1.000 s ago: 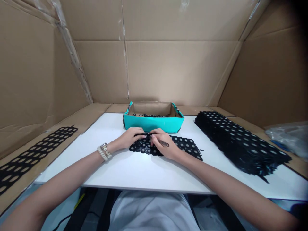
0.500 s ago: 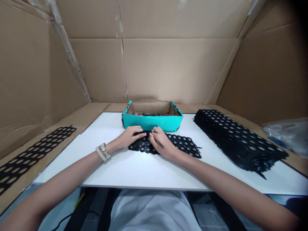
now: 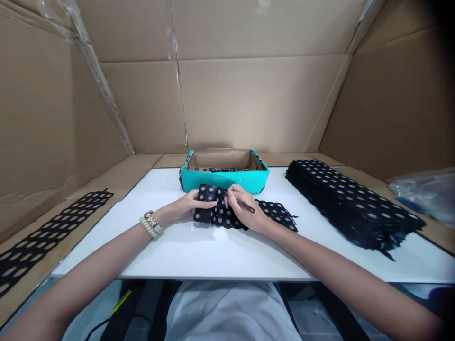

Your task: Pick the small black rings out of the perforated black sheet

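Note:
A black perforated sheet [image 3: 280,214] with rows of pale round spots lies on the white table in front of me. Its left part is raised and bent back, and my left hand [image 3: 190,204] grips that end, thumb on top. My right hand [image 3: 245,208] has dark tweezers [image 3: 246,206] in a pen-like hold, their tips down at the sheet beside my left thumb. The fingers partly hide the tips. Just behind both hands stands a turquoise-fronted cardboard box [image 3: 223,180] with small black rings inside.
To the right is a thick stack of similar black spotted sheets [image 3: 341,203]. A black sheet with open holes [image 3: 57,227] lies on cardboard at the left. Clear plastic bags [image 3: 426,194] lie far right. Cardboard walls [image 3: 249,104] enclose the white table [image 3: 199,255].
My left hand has lifted and folded up the left end of the sheet, its thumb now over it. My right hand has turned slightly, so the tweezers show more.

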`<control>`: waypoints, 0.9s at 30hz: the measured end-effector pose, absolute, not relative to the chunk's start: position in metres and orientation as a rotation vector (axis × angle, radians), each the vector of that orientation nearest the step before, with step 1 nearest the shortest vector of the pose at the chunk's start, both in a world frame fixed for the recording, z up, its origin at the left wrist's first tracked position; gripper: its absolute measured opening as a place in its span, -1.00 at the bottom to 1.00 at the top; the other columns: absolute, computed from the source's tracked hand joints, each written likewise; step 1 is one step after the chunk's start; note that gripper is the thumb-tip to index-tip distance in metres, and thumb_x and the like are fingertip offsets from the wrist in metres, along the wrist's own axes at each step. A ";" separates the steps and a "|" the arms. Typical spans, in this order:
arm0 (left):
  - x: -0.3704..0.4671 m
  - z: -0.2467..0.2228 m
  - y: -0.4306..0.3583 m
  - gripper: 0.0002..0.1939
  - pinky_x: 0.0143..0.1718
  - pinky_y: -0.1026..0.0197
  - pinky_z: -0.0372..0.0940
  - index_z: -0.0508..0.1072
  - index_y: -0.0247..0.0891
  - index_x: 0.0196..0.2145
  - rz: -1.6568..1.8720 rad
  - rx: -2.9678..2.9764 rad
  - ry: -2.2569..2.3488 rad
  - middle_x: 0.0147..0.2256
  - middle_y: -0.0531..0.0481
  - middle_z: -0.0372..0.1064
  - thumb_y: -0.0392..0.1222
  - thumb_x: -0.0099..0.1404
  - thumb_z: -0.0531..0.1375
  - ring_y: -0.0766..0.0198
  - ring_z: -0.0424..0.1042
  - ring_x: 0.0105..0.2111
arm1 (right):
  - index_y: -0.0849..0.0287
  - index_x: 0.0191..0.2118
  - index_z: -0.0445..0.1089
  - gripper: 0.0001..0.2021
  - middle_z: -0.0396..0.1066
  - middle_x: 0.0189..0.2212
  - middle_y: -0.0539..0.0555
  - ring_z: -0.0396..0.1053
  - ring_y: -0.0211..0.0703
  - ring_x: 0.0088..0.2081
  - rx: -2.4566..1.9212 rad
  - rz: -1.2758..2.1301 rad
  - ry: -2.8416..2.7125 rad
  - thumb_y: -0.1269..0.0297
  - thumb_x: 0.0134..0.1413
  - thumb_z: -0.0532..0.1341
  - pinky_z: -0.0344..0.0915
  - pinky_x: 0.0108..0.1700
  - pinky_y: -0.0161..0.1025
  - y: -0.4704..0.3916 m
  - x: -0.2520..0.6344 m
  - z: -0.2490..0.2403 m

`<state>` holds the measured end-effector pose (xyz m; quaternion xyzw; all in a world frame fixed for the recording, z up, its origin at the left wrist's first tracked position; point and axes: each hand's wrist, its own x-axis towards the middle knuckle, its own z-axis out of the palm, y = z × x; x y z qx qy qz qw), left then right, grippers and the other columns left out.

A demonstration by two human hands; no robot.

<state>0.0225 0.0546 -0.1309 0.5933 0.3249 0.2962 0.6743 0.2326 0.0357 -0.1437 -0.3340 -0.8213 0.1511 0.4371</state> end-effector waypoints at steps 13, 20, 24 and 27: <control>0.021 -0.134 0.055 -0.57 -0.55 0.28 0.08 0.34 -0.33 -0.55 0.717 1.895 1.121 -0.59 0.06 0.25 0.14 0.05 0.27 0.30 0.24 -0.53 | 0.17 -0.54 0.23 -0.56 0.21 -0.45 0.06 0.24 -0.13 -0.25 -0.913 0.412 -2.030 0.20 0.33 -0.14 0.18 -0.16 -0.15 0.033 0.232 -0.141; 0.017 -0.134 0.060 -0.59 -0.42 0.25 0.22 0.43 -0.38 -0.40 0.645 1.844 1.061 -0.40 -0.06 0.44 0.09 0.08 0.29 0.22 0.37 -0.40 | 0.17 -0.64 0.22 -0.54 0.31 -0.38 0.07 0.27 -0.13 -0.19 -0.979 0.517 -2.035 0.30 0.28 -0.12 0.14 -0.07 -0.18 0.033 0.234 -0.135; 0.018 -0.136 0.058 -0.59 -0.31 0.22 0.31 0.47 -0.37 -0.25 0.635 1.610 0.981 -0.23 -0.14 0.48 0.02 0.07 0.34 0.18 0.44 -0.30 | 0.19 -0.69 0.23 -0.51 0.33 -0.28 0.08 0.29 -0.15 -0.19 -1.042 0.647 -2.023 0.29 0.25 -0.13 0.12 -0.06 -0.22 0.036 0.237 -0.136; 0.019 -0.134 0.054 -0.59 -0.27 0.19 0.34 0.49 -0.37 -0.25 0.635 1.508 0.975 -0.19 -0.18 0.48 0.00 0.05 0.36 0.16 0.46 -0.27 | 0.19 -0.69 0.20 -0.51 0.33 -0.34 0.08 0.28 -0.16 -0.22 -1.071 0.725 -1.970 0.27 0.24 -0.14 0.12 -0.06 -0.23 0.037 0.237 -0.136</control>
